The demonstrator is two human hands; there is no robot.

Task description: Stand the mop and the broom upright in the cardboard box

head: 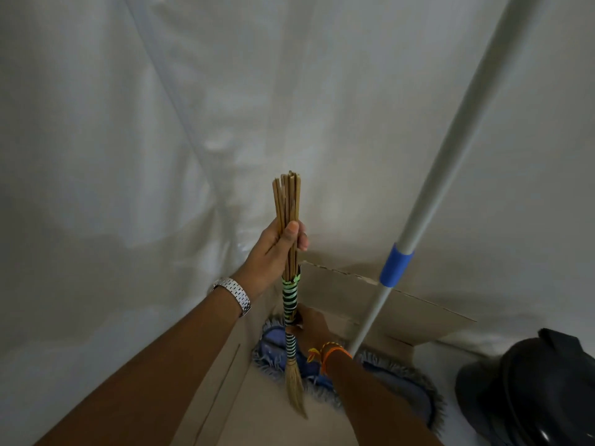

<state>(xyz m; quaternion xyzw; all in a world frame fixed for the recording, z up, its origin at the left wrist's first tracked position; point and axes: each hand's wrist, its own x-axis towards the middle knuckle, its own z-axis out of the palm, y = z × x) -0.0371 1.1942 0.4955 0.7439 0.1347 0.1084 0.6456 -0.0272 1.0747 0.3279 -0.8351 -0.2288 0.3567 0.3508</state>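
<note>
While upright at frame centre, broom (290, 284) gripped twice: left hand (273, 249) wrapped round stick tops, right hand (309, 323) closed round banded stem lower down. Long axis vertical, bristles over cardboard box (402, 304). Mop (415, 220) already inside, leaning toward upper right.

White plastic sheeting (193, 107) behind; dark rounded object (531, 391) at lower right.
</note>
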